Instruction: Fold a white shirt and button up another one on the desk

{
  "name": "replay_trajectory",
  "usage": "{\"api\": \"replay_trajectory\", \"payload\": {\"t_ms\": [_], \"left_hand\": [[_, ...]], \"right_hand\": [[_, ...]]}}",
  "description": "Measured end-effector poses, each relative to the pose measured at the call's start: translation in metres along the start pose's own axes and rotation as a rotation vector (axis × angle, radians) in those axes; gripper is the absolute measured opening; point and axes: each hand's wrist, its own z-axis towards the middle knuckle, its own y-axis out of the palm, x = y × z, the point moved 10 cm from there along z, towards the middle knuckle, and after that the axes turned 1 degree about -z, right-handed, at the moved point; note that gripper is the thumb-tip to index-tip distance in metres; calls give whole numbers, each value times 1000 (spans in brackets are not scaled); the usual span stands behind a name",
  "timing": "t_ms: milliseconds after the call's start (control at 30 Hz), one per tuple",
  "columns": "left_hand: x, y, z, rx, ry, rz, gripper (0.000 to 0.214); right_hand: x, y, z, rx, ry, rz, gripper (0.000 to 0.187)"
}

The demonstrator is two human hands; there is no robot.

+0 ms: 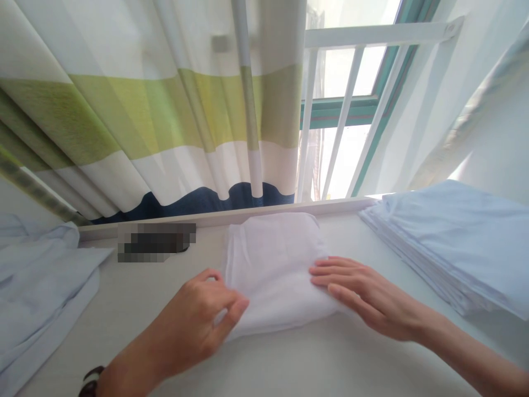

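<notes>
A folded white cloth (275,264) lies on the white table (289,364) in front of me. My left hand (198,320) pinches its near left edge between thumb and fingers. My right hand (363,295) lies flat on the cloth's right side, fingers stretched out and pressed down on it.
A stack of folded pale blue cloths (450,242) sits at the right. Loose pale blue fabric (37,286) is heaped at the left. A dark object (155,242) rests by the window ledge. A striped curtain (157,110) and a barred window (351,105) stand behind.
</notes>
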Motion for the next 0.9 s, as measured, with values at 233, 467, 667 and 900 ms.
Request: {"api": "replay_trajectory", "payload": {"t_ms": [233,467,667,900], "left_hand": [[-42,39,93,45,-342,427,43],[-81,69,85,0,-398,385,56],[-78,66,84,8,-396,383,56],[-68,60,85,11,-344,433,54]], "right_hand": [[43,11,91,163,434,-298,54],[72,47,103,82,530,-329,65],[33,40,75,67,372,-332,72],[16,49,36,-1,290,-356,74]]}}
